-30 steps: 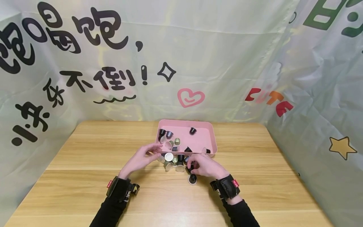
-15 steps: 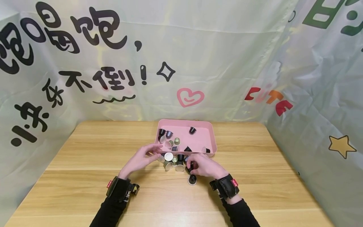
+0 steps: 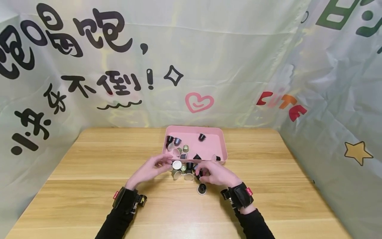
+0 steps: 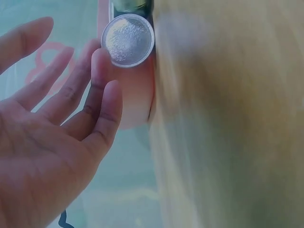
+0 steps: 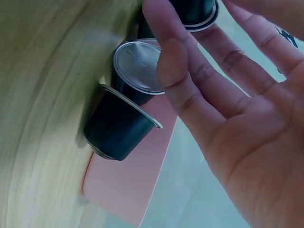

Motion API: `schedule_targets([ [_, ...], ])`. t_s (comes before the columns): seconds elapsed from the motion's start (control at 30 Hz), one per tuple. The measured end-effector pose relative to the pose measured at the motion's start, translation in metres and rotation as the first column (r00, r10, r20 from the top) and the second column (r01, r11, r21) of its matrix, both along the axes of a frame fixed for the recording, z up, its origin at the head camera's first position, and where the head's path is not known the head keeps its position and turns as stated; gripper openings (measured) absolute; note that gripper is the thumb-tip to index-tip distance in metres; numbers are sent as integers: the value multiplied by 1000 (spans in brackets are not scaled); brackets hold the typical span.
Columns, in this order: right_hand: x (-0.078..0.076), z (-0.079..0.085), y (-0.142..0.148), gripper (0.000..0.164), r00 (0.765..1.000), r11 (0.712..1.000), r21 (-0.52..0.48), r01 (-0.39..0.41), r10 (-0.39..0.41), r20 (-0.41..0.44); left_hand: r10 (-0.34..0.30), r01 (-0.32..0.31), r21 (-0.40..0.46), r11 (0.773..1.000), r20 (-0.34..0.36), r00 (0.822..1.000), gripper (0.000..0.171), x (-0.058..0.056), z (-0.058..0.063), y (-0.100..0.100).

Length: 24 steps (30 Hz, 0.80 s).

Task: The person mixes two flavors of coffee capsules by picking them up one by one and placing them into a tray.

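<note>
Several coffee capsules [image 3: 177, 165] stand and lie against the front of a pink tray [image 3: 221, 142], some dark, some pale, with foil lids. My left hand [image 3: 152, 169] is at the left end of this group, fingers loosely bent with nothing gripped. In the left wrist view, a silver-lidded capsule [image 4: 128, 40] shows just past its fingertips. With thumb and fingers, my right hand [image 3: 216, 174] pinches a dark capsule [image 5: 194, 12], partly hidden by the fingers. A black capsule [image 3: 202, 189] sits just in front of that hand.
Inside the tray lie more capsules, mostly at its left side, with a black capsule [image 3: 202, 137] near the back. The wooden table [image 3: 98, 159] meets a printed cloth backdrop [image 3: 238, 66] behind and at the sides.
My left hand has shifted slightly forward and covers a pale capsule that showed beside its fingertips. The dark capsule in my right hand has moved a little away from the black one in front.
</note>
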State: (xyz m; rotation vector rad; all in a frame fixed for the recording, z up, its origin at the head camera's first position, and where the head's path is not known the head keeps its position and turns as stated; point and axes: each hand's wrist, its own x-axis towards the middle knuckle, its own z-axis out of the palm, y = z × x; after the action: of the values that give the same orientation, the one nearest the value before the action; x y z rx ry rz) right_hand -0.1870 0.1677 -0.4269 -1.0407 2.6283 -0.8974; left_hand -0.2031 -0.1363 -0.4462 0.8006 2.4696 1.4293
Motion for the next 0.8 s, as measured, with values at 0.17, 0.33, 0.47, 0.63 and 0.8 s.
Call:
schedule_targets([
  [0.17,-1,1,1,15,1000,1000,-14,-5,5,9,-44,45,-25,999,23,999,45,3,-2,3],
  [0.33,-1,-2,0,15,1000,1000,-24,-14,13,-27,-65,66,-39,997,28,997,47,7,-3,4],
  [0.47,1,-4,-1,16,998,999,-26,-26,25,-58,-70,71,-43,997,18,997,48,10,-4,4],
  [0.63,2,-4,-3,16,999,1000,-15,-8,8,-49,-65,67,-50,997,31,997,48,11,-5,5],
  [0.8,3,-2,-4,16,999,1000,-17,-11,10,-44,-72,73,-45,996,38,997,48,12,-5,4],
])
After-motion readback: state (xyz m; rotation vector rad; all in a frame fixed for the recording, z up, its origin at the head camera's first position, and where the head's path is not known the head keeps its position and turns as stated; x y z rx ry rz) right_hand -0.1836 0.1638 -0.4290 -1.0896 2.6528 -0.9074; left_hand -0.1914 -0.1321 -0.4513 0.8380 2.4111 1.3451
